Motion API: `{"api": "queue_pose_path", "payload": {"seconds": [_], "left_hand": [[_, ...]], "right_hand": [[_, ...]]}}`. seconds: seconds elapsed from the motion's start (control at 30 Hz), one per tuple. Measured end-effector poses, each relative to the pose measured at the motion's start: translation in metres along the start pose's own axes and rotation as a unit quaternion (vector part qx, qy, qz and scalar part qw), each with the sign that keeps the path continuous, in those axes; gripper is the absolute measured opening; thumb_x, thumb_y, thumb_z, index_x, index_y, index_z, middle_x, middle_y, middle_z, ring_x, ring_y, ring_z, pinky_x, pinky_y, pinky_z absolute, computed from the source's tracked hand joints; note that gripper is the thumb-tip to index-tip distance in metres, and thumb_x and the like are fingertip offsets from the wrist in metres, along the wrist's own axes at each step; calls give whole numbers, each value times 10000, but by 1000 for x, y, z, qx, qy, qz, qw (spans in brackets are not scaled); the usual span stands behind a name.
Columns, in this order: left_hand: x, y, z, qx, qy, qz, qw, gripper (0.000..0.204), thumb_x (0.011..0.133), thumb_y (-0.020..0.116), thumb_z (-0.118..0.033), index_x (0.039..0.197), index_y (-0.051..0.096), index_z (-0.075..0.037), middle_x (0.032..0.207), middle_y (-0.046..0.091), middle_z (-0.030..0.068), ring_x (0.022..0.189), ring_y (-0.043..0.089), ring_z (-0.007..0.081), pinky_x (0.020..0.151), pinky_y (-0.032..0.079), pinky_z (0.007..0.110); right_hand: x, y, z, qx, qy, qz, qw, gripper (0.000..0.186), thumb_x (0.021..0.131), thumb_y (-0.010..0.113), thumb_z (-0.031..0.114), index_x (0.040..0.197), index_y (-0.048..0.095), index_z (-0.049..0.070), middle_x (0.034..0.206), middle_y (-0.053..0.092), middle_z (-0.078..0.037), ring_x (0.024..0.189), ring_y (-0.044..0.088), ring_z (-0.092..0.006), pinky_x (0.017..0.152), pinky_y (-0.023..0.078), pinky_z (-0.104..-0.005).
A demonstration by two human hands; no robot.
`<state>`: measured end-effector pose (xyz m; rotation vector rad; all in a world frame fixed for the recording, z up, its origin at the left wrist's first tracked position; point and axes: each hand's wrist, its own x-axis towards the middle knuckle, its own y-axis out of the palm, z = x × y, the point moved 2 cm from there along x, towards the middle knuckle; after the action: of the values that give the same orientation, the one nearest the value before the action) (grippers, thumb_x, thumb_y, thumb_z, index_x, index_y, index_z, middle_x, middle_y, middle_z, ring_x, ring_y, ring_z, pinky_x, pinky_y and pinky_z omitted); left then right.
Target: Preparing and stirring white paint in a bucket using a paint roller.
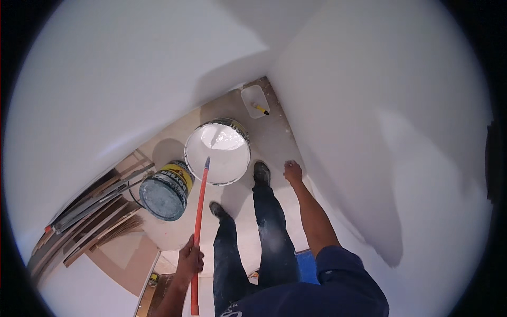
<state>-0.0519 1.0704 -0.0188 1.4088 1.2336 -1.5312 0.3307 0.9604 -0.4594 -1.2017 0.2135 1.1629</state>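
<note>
My left hand (190,258) is wrapped round a long red pole (199,211). The pole slants up and away from me, and its narrow blue-grey tip lies over a large open bucket (228,183). White paint (224,138) glistens inside that bucket, and no roller shows on the pole's tip. Out to the right, close to the white wall, my right hand (293,172) has its fingers curled closed. What they hold, if anything, is hidden.
A lidded dark bucket (163,198) with a yellow band stands left of the open one. Further left lie stacked boards and strips (97,211). A white tray (252,95) with a yellow-handled brush (260,109) sits in the corner. Pale walls (369,105) meet there.
</note>
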Motion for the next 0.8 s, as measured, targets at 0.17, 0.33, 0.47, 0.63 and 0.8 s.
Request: {"api": "queue_pose_path", "payload": {"seconds": [0.17, 0.33, 0.47, 0.63, 0.8], "left_hand": [[27, 8, 26, 57, 41, 48, 996, 570, 1034, 409, -134, 1583, 257, -145, 643, 473, -26, 426, 432, 53, 387, 385, 239], [51, 16, 16, 154, -21, 58, 986, 620, 997, 416, -102, 1587, 225, -119, 596, 447, -36, 434, 431, 56, 397, 390, 234], [51, -31, 46, 322, -35, 13, 946, 542, 1000, 403, -89, 1539, 359, -133, 631, 467, -34, 448, 442, 44, 399, 385, 222], [61, -32, 61, 401, 219, -50, 888, 575, 1037, 500, -138, 1577, 304, -110, 790, 531, -11, 618, 446, 74, 523, 388, 220], [42, -9, 56, 206, 62, -43, 976, 555, 1056, 479, -195, 1576, 303, -110, 732, 426, -73, 589, 369, 25, 507, 340, 191]], "right_hand": [[117, 7, 38, 22, 15, -82, 996, 322, 961, 520, 318, 1078, 692, 73, 1073, 699, -211, 1015, 658, -418, 900, 511, -503], [226, 17, 35, -29, 60, -113, 991, 387, 950, 529, 376, 1097, 703, 64, 1062, 695, -233, 1023, 652, -432, 927, 499, -498], [244, 75, 76, 271, 135, 12, 953, 345, 971, 575, 358, 1046, 656, 32, 833, 698, -126, 720, 713, -249, 605, 589, -403], [259, 81, 91, 399, 237, 69, 883, 325, 950, 611, 317, 985, 635, -5, 784, 686, -122, 623, 694, -245, 525, 586, -369], [254, 130, 115, 441, 208, 11, 873, 261, 926, 613, 243, 907, 632, -16, 773, 682, -124, 629, 693, -237, 532, 591, -372]]}}
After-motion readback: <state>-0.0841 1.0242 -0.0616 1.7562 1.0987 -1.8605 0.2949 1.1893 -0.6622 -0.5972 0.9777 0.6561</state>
